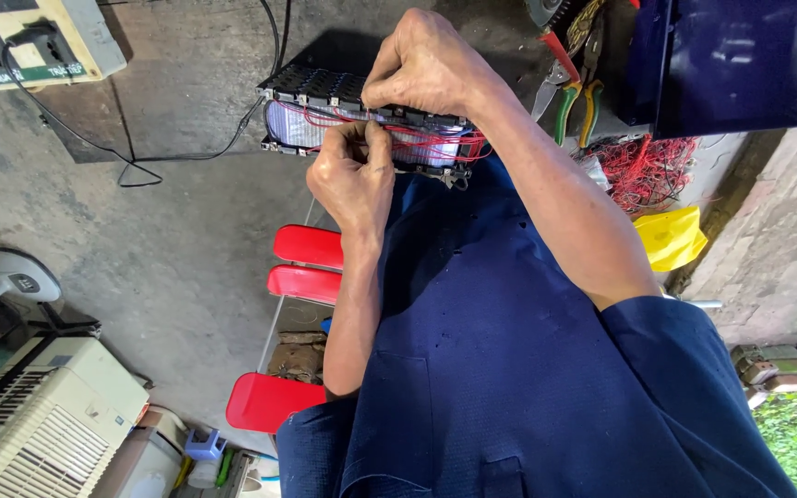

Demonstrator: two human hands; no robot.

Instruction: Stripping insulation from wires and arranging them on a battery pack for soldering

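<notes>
Both hands pinch shut: left [354, 177] on red wires [435, 143], right [422, 65] on battery pack [325, 115].

A battery pack [362, 124] of silvery cells in black holders, laced with red wires [435, 143], sits at twelve o'clock; pliers [572, 106] with green-and-yellow grips, a tangled red wire bundle [643, 171] and a yellow bag [671, 237] lie at two o'clock, red stool slats [306, 247] at centre.

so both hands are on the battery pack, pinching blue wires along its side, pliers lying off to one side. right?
Not quite: the wires are red, not blue, as the head view shows. Otherwise it holds: the left hand pinches the wiring on the battery pack, the right hand grips its top edge, and the pliers lie off to one side.
</notes>
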